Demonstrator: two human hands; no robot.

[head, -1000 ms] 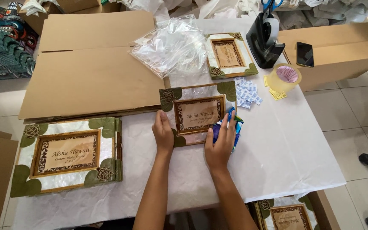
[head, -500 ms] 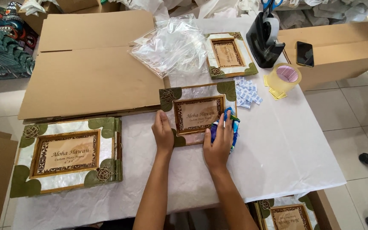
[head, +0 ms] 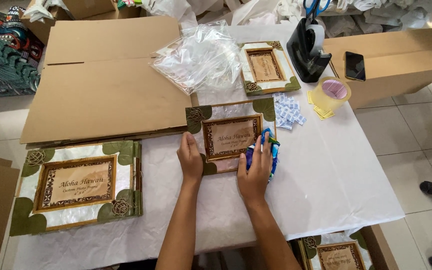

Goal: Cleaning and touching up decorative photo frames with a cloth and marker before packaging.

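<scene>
At the centre of the white-covered tabletop (head: 336, 170) lies a small picture frame (head: 231, 136) with green leaf corners and a pearly border, flat, its long sides running 9 to 3 o'clock. The left hand (head: 190, 159) rests open and flat at the frame's 8 o'clock corner, fingers together and pointing toward 12 o'clock, holding nothing. The right hand (head: 256, 167) lies on the frame's 4 o'clock corner, fingers spread and pressing down on a blue cloth (head: 272, 150) that shows beneath and beside the fingertips; whether it is gripped or only pressed I cannot tell. At 9 o'clock from the hands, well apart, a larger frame (head: 78, 185) of the same pattern lies flat near the tabletop's edge. At 11 o'clock a flattened cardboard sheet (head: 108, 90) covers much of the tabletop, and clear plastic bags (head: 201, 57) lie crumpled at 12 o'clock, overlapping its edge. Just beyond the small frame at 1 o'clock is a third frame (head: 266, 67), and between the 2 lie small white and blue packets (head: 288, 107). A black tape dispenser (head: 308, 50) stands at 1 o'clock with blue-handled scissors (head: 316, 7) upright in it. A roll of clear tape (head: 332, 92) sits at 2 o'clock, beside a cardboard box (head: 406, 60) with a black phone (head: 355, 65) on top.
</scene>
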